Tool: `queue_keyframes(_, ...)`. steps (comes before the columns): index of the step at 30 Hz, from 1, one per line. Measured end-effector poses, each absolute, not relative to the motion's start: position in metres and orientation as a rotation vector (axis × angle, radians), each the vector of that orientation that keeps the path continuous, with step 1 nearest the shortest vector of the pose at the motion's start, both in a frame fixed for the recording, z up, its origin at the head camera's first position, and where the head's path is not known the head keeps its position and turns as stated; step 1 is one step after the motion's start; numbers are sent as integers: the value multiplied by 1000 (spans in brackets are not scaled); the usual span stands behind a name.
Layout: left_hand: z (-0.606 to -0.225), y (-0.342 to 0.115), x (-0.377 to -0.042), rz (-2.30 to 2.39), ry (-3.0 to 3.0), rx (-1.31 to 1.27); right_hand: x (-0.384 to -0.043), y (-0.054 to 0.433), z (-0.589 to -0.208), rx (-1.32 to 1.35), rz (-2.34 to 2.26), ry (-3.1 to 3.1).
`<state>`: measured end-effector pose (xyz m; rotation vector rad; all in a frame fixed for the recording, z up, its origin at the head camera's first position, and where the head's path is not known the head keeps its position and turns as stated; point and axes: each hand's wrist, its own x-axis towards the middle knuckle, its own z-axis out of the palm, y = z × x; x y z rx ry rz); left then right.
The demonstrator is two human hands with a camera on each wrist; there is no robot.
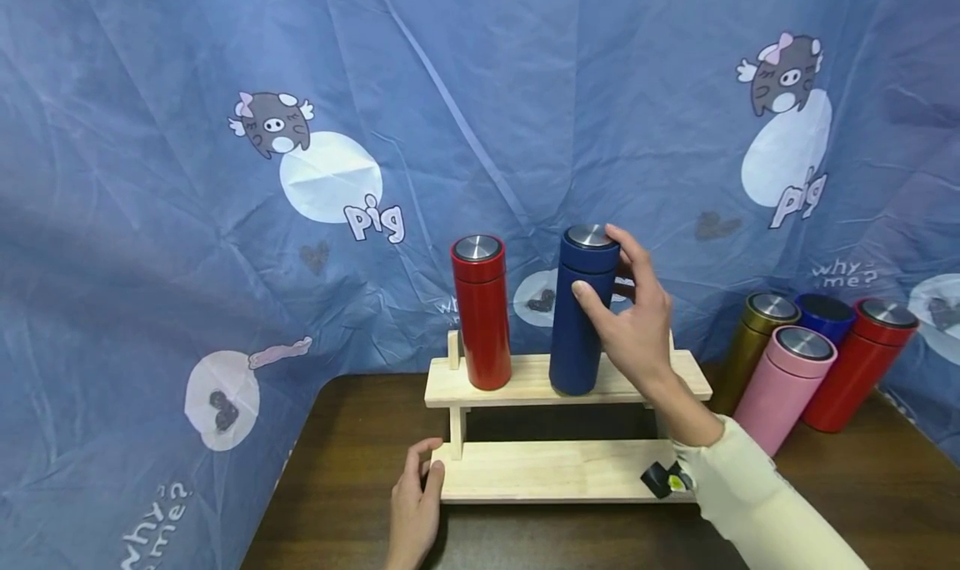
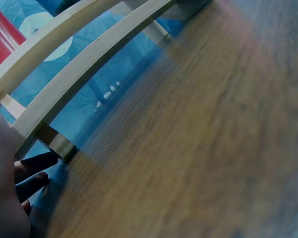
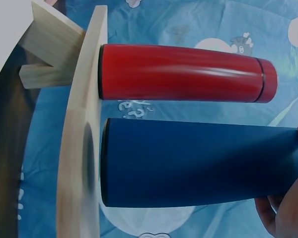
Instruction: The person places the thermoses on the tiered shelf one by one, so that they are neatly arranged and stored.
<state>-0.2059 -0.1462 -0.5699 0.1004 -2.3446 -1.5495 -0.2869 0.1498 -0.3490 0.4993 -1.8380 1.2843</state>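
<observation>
A two-tier wooden display rack (image 1: 555, 470) stands on the brown table. My right hand (image 1: 633, 324) grips a dark blue vacuum flask (image 1: 576, 337) near its top, thumb in front and fingers round the far side. The flask is upright with its base at the upper shelf (image 3: 82, 148); whether it touches the wood I cannot tell. To its left, a red vacuum flask (image 1: 483, 328) stands upright on the same shelf. My left hand (image 1: 415, 503) holds the left end of the lower shelf; in the left wrist view several fingers (image 2: 32, 187) reach under that end.
At the right of the table stand a gold flask (image 1: 742, 357), a pink flask (image 1: 783, 391), a second red flask (image 1: 855, 374) and a blue flask (image 1: 825, 312) behind them. A small black object (image 1: 657, 479) shows by my right sleeve. A blue printed curtain (image 1: 480, 137) hangs behind.
</observation>
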Motion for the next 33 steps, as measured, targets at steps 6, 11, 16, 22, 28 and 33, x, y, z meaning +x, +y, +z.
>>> queue_keyframes(6,-572,-146,-207,-1540,-2343,91,-298,145,-354,492,1310,-1838)
queue_keyframes(11,-574,-147,-208,-1539,-2340,79,-302,140,-356,488,1294,-1834)
queue_keyframes(16,-575,-147,-208,-1540,-2333,70,-305,136,-357,510,1267,-1843)
queue_keyframes(22,-574,-148,-208,-1559,-2330,74,-305,137,-357,540,1217,-1897)
queue_keyframes(28,-573,-149,-208,-1558,-2355,100,-304,138,-360,545,1199,-1909)
queue_keyframes(33,-574,-148,-208,-1564,-2365,107,-304,141,-360,544,1201,-1926)
